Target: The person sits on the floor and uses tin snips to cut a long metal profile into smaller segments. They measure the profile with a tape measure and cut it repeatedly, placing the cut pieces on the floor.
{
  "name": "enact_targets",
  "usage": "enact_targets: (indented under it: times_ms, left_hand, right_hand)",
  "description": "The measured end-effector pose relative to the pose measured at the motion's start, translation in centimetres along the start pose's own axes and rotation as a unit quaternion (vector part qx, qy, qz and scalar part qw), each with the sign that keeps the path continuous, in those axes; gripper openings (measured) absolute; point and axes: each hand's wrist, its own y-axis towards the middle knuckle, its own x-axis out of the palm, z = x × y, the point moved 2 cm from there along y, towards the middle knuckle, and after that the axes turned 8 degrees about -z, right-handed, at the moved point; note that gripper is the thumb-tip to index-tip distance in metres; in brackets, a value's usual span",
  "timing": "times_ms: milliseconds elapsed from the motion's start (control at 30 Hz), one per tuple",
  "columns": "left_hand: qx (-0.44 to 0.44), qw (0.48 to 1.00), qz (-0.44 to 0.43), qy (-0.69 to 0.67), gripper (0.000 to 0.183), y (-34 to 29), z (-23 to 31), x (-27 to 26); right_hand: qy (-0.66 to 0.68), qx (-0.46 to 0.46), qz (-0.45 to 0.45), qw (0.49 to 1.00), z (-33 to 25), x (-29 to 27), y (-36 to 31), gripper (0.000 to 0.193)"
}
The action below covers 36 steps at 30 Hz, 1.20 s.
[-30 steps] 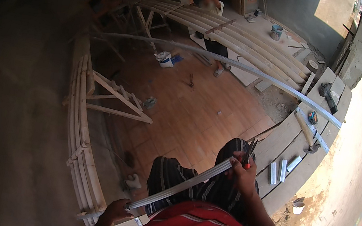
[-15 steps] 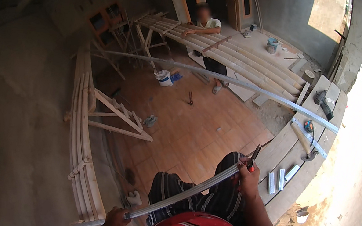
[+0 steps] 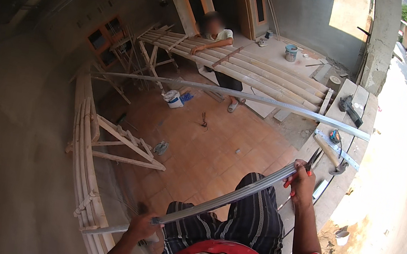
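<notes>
Across the lap: a grey, ribbed metal strip [image 3: 227, 197] slants over dark striped trousers [image 3: 259, 215], rising from lower left to upper right.
Left hand [image 3: 143, 225]: clamped on the strip's lower end, apparently bracing it; a pale bar [image 3: 104, 229] shows beyond this hand, and whether it is the same piece I cannot tell.
Right hand [image 3: 302, 182]: well apart from the left, closed on the strip's upper end and also on red-handled snips [image 3: 313, 159], blades pointing away from the body; sharing one grip likely saves setting either down.
Worktop [image 3: 330, 195]: grey planks at the right carry a short metal piece [image 3: 320, 188], a hammer [image 3: 327, 148], a tape measure [image 3: 335, 136] and a black power tool [image 3: 351, 110], probably laid there for easy reach.
Left side: long pale poles [image 3: 83, 161] run beside a wooden trestle [image 3: 127, 139], which seems meant to hold them off the tiled floor [image 3: 210, 149].
Middle: a long metal bar [image 3: 271, 101] spans the view, its right end lying on the planks, presumably for support; a plier-like tool [image 3: 204, 120] and a white tub [image 3: 173, 99] sit on the tiles.
Far side: a co-worker [image 3: 223, 35] leans an arm on more poles; a blue bucket [image 3: 291, 52] stands behind.
</notes>
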Motion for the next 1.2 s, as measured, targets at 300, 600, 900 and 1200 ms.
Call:
enact_targets:
  times_ms: [300, 600, 900, 1200]
  left_hand:
    - [0.185, 0.972, 0.016, 0.143, 0.069, 4.6, 5.1, -0.3]
    - [0.119, 0.977, 0.048, 0.172, 0.074, 12.5, 3.1, -4.6]
    - [0.103, 0.970, 0.047, 0.217, 0.076, 17.2, 7.6, -7.3]
    - [0.063, 0.976, 0.063, 0.197, 0.082, 26.9, 9.1, -6.1]
  right_hand:
    - [0.066, -0.038, 0.075, 0.994, -0.7, -2.7, 1.7, 0.036]
    - [-0.013, 0.033, 0.082, 0.996, 4.3, -6.1, -1.3, 0.035]
    - [-0.062, 0.102, 0.138, 0.983, 6.8, -10.3, -5.9, 0.035]
    - [-0.075, 0.124, 0.132, 0.981, 8.0, -12.0, -7.4, 0.035]
